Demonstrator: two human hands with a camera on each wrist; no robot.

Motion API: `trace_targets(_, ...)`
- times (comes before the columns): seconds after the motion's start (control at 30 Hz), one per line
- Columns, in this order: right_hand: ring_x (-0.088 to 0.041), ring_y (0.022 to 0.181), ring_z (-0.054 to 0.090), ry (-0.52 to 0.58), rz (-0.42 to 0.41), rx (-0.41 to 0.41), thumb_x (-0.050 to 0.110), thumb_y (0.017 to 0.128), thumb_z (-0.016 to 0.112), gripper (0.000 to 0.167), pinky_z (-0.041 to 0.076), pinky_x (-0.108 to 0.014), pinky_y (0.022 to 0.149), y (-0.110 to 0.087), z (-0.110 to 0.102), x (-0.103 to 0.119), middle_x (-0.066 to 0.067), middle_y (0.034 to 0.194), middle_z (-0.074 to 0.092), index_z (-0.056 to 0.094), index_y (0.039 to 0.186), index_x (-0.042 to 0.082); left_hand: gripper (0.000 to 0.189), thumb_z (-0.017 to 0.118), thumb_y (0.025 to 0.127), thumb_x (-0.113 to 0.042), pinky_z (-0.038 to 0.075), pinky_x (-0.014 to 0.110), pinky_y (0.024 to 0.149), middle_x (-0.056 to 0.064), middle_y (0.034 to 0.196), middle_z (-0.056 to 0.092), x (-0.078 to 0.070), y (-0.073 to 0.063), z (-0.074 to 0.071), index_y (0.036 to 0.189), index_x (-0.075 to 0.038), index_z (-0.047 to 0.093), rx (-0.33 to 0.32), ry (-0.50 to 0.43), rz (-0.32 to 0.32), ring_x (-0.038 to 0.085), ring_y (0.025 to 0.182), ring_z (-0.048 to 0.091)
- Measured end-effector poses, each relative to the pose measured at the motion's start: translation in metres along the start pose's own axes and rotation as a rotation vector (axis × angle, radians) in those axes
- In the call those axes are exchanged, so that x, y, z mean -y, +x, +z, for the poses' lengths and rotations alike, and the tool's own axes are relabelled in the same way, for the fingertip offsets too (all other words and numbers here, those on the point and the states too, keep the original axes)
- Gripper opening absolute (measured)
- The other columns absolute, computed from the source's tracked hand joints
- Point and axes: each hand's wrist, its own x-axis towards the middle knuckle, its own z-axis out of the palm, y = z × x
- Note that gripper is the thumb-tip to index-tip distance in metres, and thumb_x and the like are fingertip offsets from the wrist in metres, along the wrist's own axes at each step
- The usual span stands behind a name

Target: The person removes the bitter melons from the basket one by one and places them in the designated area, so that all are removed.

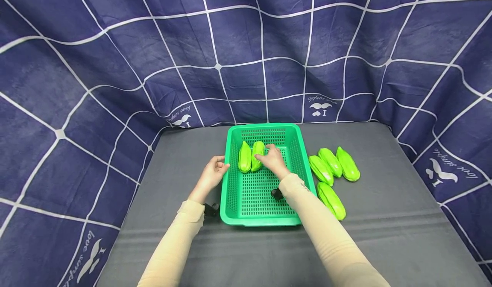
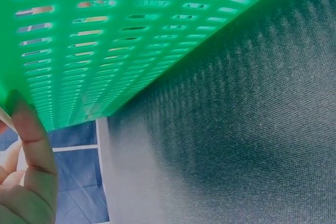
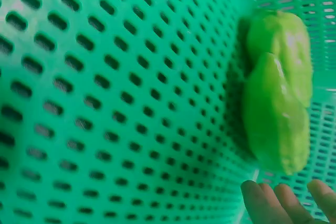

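Our left grip pinching the green basket at nine o'clock, our right grip wide, seemingly just beside two green gourds inside at eleven, four more gourds on the counter at three

On the dark grey fabric surface, a green rectangular perforated plastic basket holds two light-green elongated ridged gourds side by side, toward its back left. Right of it lie four more gourds, three grouped farther back, one nearer. Behind hangs a white-lined navy cloth.
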Motion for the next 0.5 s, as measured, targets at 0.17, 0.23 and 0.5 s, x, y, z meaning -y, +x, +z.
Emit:
trace_targets(0.17,-0.04,0.129,0.047,-0.009,-0.003,0.0,0.033,0.092,0.068,0.069,0.041,-0.049,0.106,0.002,0.01,-0.005,-0.029,0.139,0.047,0.04,0.143,-0.003,0.046,0.057,0.102,-0.018,0.052,0.041,0.081,0.02,0.105,0.062,0.002,0.0,0.002,0.14,0.004,0.045,0.002,-0.003,-0.001,0.034,0.097,0.064)
trace_targets(0.23,-0.04,0.129,0.048,-0.012,-0.007,-0.004,0.033,0.092,0.068,0.069,0.041,-0.049,0.106,0.002,0.013,-0.006,-0.029,0.138,0.047,0.039,0.144,-0.003,0.046,0.057,0.101,-0.019,0.052,0.041,0.081,0.02,0.105,0.063,0.002,0.0,0.002,0.14,0.004,0.046,-0.001,-0.009,-0.004,0.033,0.097,0.064)
trace_targets(0.5,-0.04,0.125,0.049,0.014,-0.023,-0.034,0.029,0.091,0.071,0.071,0.042,-0.049,0.105,0.003,0.024,-0.006,-0.029,0.134,0.048,0.037,0.144,-0.005,0.046,0.057,0.101,-0.018,0.052,0.041,0.081,0.021,0.106,0.063,0.003,0.001,0.001,0.14,0.004,0.046,-0.007,-0.015,0.002,0.033,0.097,0.065)
